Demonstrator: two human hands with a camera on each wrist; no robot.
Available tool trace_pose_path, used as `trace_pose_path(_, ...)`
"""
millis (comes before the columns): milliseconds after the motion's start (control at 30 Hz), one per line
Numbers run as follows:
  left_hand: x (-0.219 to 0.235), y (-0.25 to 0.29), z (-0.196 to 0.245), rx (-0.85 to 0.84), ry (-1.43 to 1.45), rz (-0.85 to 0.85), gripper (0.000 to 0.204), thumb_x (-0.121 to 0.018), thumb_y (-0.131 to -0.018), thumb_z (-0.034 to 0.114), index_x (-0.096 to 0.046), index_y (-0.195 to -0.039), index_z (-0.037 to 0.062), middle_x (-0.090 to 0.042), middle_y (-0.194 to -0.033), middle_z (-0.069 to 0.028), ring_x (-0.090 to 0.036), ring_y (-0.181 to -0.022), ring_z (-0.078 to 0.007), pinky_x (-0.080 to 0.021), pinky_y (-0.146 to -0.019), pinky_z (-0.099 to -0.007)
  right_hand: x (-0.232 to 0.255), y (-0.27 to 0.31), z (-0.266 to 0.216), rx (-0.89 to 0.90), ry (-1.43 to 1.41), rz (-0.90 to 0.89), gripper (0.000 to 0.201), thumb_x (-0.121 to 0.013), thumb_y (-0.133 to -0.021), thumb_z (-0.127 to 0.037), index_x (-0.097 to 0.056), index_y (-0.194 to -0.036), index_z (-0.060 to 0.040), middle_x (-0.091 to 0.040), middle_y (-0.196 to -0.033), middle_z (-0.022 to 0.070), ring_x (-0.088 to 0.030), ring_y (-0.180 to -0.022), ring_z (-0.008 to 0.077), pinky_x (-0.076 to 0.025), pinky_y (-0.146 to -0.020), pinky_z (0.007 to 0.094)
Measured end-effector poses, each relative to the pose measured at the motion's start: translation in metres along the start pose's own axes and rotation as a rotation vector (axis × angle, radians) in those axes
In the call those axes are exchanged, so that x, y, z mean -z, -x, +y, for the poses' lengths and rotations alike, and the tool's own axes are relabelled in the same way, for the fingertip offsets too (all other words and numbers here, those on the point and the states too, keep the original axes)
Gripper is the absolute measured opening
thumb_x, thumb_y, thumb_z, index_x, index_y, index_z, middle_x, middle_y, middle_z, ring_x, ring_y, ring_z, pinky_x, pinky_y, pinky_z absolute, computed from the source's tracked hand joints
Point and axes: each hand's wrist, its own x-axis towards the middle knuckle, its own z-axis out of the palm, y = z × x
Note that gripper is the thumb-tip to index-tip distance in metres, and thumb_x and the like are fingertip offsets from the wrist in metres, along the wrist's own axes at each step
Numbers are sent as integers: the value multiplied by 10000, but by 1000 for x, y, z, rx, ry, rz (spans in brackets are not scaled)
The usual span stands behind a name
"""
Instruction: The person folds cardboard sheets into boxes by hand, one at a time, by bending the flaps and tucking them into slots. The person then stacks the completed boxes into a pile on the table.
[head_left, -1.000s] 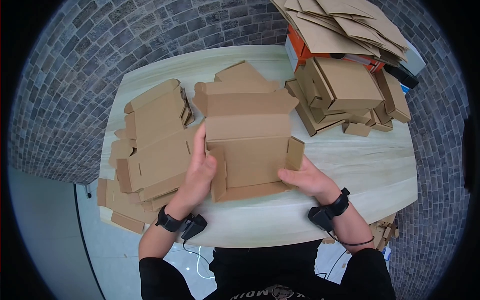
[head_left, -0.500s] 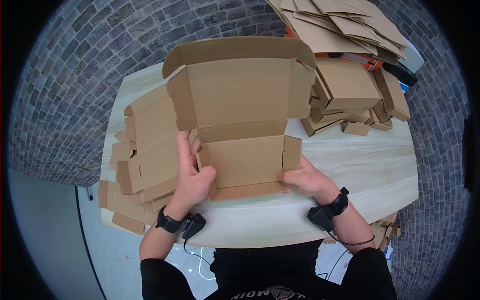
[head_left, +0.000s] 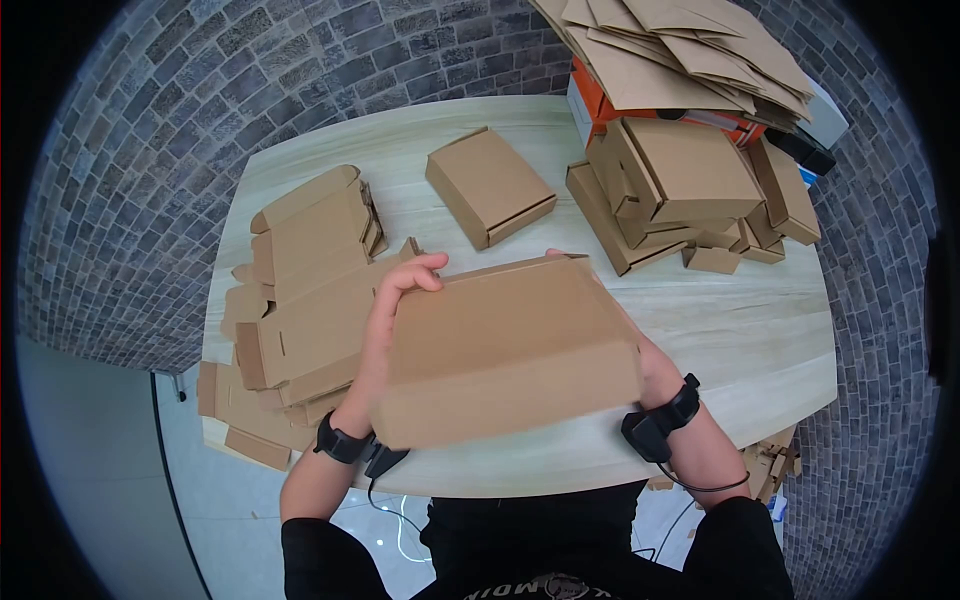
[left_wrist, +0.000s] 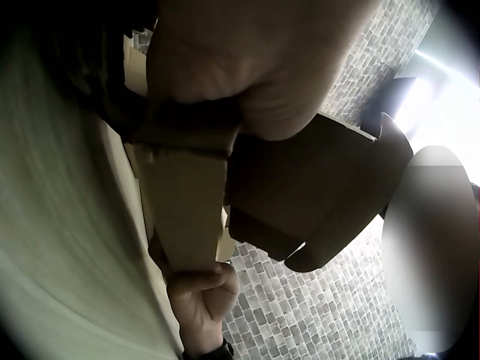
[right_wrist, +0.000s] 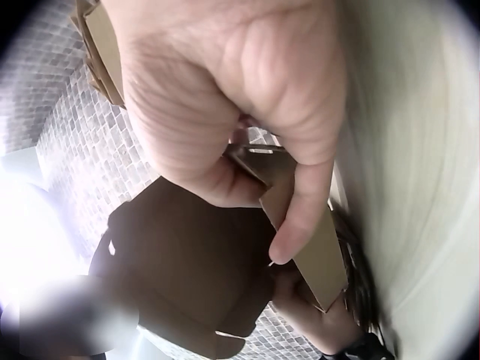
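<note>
A partly folded cardboard box [head_left: 510, 350] is held between both hands over the front of the table. Its lid leans toward the body and, in the head view, hides the tray part. My left hand [head_left: 408, 278] grips the box's left side, fingers bent at the far corner. My right hand [head_left: 656, 376] is mostly behind the lid in the head view. In the right wrist view the right hand [right_wrist: 232, 97] pinches a side wall [right_wrist: 322, 259], and the lid [right_wrist: 195, 255] with its flaps hangs beyond. The left wrist view shows the left hand [left_wrist: 247, 67] at the opposite end.
Flat cardboard blanks [head_left: 310, 300] overlap at the left of the table. One closed box [head_left: 490, 185] lies at the back middle. Stacked boxes [head_left: 690, 170] stand at the back right, beside an orange box [head_left: 592, 95] topped with flat brown sheets [head_left: 690, 45].
The box's lid has swung up from the far side and over toward the body, covering the tray. Both hands have stayed at the box's two sides. The closed box behind shows again.
</note>
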Motion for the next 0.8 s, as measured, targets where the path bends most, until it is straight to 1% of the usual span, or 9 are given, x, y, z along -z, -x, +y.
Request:
trace_pose_path(100,0,-3,0,175,26,30,248,-579,-904,136,-454,-1112,85,-448,-1297,-148,-515,-1060,-150,-448,-897,-281,-1,-1,-5,178,59,-105,912,-680,-848,-190,-67,-1519,-121,-335,-1464,93,-353,-1325,193,-285,-1091,364)
trace_pose_path(167,3,-1,-3,182,54,-6,327,-638,-855,109,-458,-1127,100,-427,-1323,-140,-478,-1115,-150,-417,-926,-285,-7,1,-16,187,606,-7,935,-658,-833,-409,-112,-1509,-65,-147,-1555,92,-256,-1390,203,-245,-1118,369)
trace_pose_path(200,4,0,-3,189,83,-48,413,-697,-805,82,-462,-1143,115,-406,-1348,-132,-441,-1169,-150,-386,-955,-289,-3,0,-15,187,607,-7,935,-658,-833,-409,-112,-1509,-65,-147,-1555,92,-256,-1390,203,-245,-1118,369)
trace_pose_path(267,4,1,-2,213,97,-70,427,-701,-804,78,-458,-1153,115,-396,-1357,-136,-433,-1196,-163,-374,-972,-296,8,-1,-8,368,900,-9,935,-679,-833,-209,-51,-1521,-123,-315,-1485,102,-324,-1349,210,-260,-1103,359)
trace_pose_path(433,7,-1,18,202,40,-195,534,-719,-787,67,-431,-1234,118,-355,-1398,-152,-371,-1305,-220,-322,-1041,-331,7,-2,-9,313,838,24,810,-667,-844,-204,-203,-1499,-95,-378,-1451,111,-363,-1326,192,-267,-1099,341)
trace_pose_path(533,17,-3,20,75,0,-247,648,-731,-770,53,-389,-1316,125,-306,-1448,-176,-273,-1385,-260,-276,-1083,-359,9,-4,-9,282,672,3,686,-621,-891,-194,-283,-1478,-82,-415,-1429,95,-396,-1299,164,-291,-1083,318)
trace_pose_path(633,20,-2,23,61,196,-225,717,-721,-781,76,-327,-1377,140,-233,-1505,-183,-216,-1414,-272,-241,-1107,-377,10,-5,-5,247,479,2,599,-557,-940,-165,-300,-1474,-82,-451,-1400,72,-441,-1249,138,-328,-1052,290)
trace_pose_path(700,20,-4,26,-68,-134,-172,599,-625,-778,-5,-426,-1325,135,-176,-1538,-171,-220,-1416,-273,-234,-1109,-382,12,-7,-1,248,409,19,572,-526,-960,-148,-293,-1478,-85,-472,-1380,60,-468,-1217,126,-347,-1033,276)
trace_pose_path(800,17,-3,25,-134,-327,-232,415,-515,-777,37,-583,-1185,77,-126,-1553,-184,-227,-1415,-296,-230,-1112,-383,16,-8,1,283,367,45,570,-509,-969,-139,-273,-1486,-89,-471,-1380,61,-479,-1198,122,-370,-1008,265)
